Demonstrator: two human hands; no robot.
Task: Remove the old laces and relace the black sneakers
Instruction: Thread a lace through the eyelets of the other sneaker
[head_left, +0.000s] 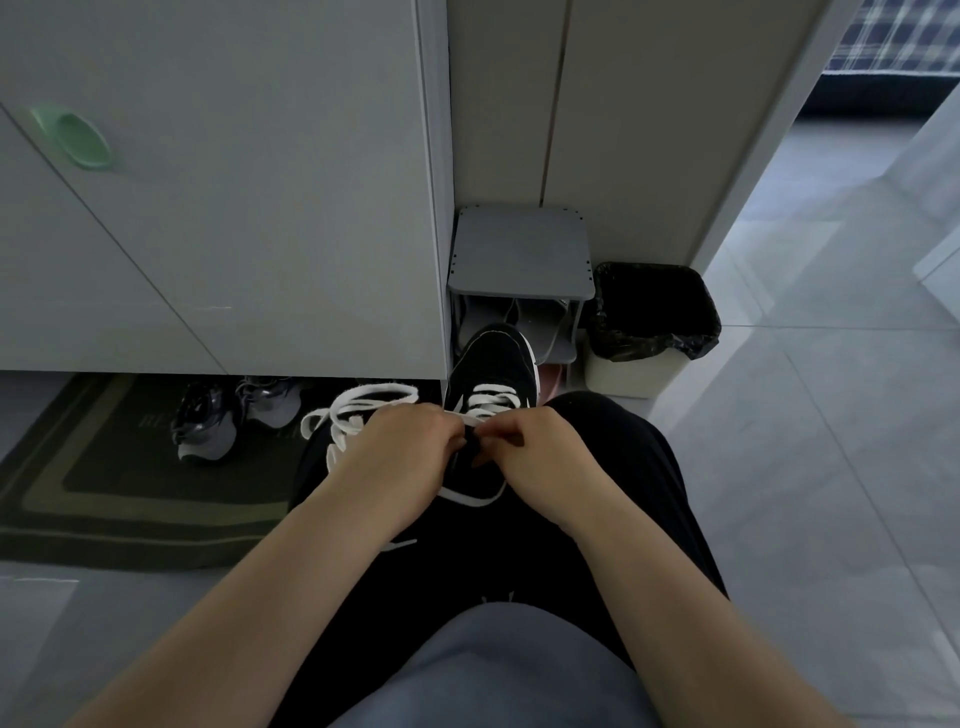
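A black sneaker (493, 364) with a white sole rests on my lap, toe pointing away from me. A white lace (363, 402) crosses its lower eyelets, and its loose length loops out to the left over my knee. My left hand (400, 452) pinches the lace at the left side of the shoe's opening. My right hand (540, 452) pinches the lace end against the right side of the opening, fingertips almost touching the left hand. Both hands hide the upper eyelets and the tongue. Another stretch of lace (472, 499) curves below the hands.
A pair of grey sneakers (228, 415) lies on a dark doormat (104, 493) to the left, under a white cabinet (208, 208). Ahead stand a small grey shoe rack (519, 254) and a bin with a black bag (649, 322). Tiled floor lies to the right.
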